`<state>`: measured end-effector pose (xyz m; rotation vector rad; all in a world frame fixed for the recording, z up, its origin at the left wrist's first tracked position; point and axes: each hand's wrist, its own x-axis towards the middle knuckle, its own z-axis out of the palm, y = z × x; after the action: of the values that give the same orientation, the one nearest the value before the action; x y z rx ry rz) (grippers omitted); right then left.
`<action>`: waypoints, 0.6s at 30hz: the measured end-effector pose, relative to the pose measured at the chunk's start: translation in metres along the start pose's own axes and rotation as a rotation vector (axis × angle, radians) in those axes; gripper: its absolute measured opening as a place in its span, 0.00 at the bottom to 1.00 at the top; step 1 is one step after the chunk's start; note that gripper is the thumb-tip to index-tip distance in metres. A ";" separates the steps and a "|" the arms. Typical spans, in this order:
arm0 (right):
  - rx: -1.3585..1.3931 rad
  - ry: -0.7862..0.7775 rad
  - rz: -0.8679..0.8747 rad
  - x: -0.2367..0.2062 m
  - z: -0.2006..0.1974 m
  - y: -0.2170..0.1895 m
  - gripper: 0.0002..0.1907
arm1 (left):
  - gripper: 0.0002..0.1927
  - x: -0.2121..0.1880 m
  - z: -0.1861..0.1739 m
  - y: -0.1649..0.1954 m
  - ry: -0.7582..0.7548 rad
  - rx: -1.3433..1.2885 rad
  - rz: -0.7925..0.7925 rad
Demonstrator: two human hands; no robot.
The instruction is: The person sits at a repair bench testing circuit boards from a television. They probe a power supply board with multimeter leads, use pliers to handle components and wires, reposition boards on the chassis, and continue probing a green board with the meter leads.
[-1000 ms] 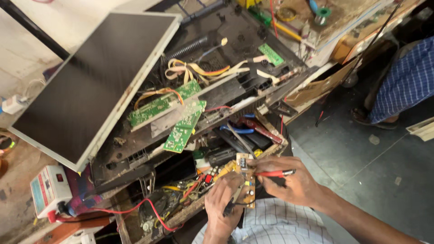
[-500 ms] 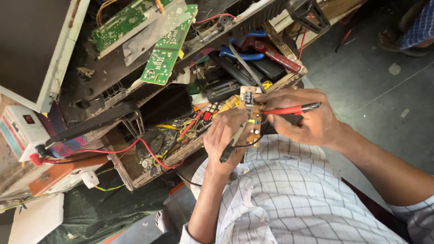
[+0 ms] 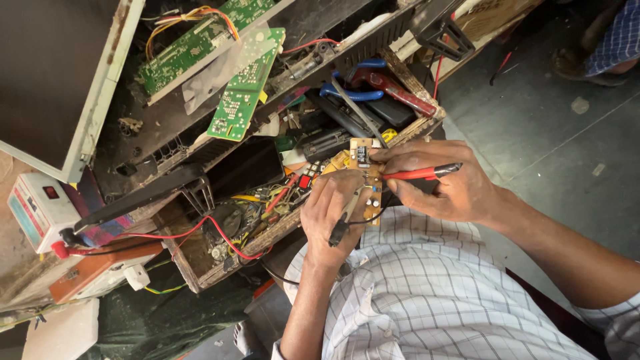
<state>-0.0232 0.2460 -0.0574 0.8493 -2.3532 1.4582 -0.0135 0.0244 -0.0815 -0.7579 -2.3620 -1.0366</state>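
A small tan circuit board (image 3: 363, 162) with a few mounted parts sits upright between my two hands, just above my lap. My left hand (image 3: 328, 217) is closed around a black test probe (image 3: 339, 230) whose metal tip rests on the board's lower part. My right hand (image 3: 445, 183) pinches a red probe (image 3: 421, 173), its tip hidden at the board's right edge, while its fingertips touch the board's top. A black lead runs from the left probe under my right hand.
A wooden tray (image 3: 237, 261) full of wires and parts lies left of my hands. Behind it sit green circuit boards (image 3: 241, 93), blue-handled pliers (image 3: 353, 83), a dismantled flat screen (image 3: 60, 73) and a white meter box (image 3: 37, 210). Another person's sleeve (image 3: 617, 37) shows top right.
The view has dropped and closed in on my hands. The hands keep the probes on the small board, almost unmoved; the screen and bench have slid up and left.
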 end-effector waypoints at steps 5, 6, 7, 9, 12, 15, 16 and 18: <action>0.016 0.002 0.029 0.002 -0.003 -0.004 0.10 | 0.15 0.002 -0.005 0.002 -0.020 -0.060 -0.025; -0.004 0.005 0.040 0.004 -0.004 -0.005 0.10 | 0.14 0.006 -0.007 0.004 -0.012 -0.078 -0.019; 0.016 0.007 0.058 0.005 -0.005 -0.006 0.11 | 0.15 0.010 -0.008 0.005 -0.009 -0.105 -0.005; 0.011 0.021 0.020 0.008 -0.007 -0.007 0.12 | 0.14 0.019 -0.009 0.009 0.007 -0.103 0.013; -0.028 0.028 -0.047 0.008 -0.011 -0.009 0.12 | 0.14 0.025 -0.010 0.015 0.018 -0.087 0.015; -0.043 0.014 -0.027 0.005 -0.011 -0.010 0.13 | 0.13 0.023 -0.013 0.019 0.016 -0.095 0.022; -0.045 0.017 -0.032 0.004 -0.011 -0.010 0.12 | 0.13 0.022 -0.013 0.019 0.015 -0.095 0.023; -0.050 0.017 -0.035 0.001 -0.010 -0.009 0.12 | 0.13 0.020 -0.014 0.020 0.005 -0.098 0.003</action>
<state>-0.0195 0.2513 -0.0454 0.8581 -2.3398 1.3817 -0.0135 0.0310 -0.0511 -0.7935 -2.3188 -1.1591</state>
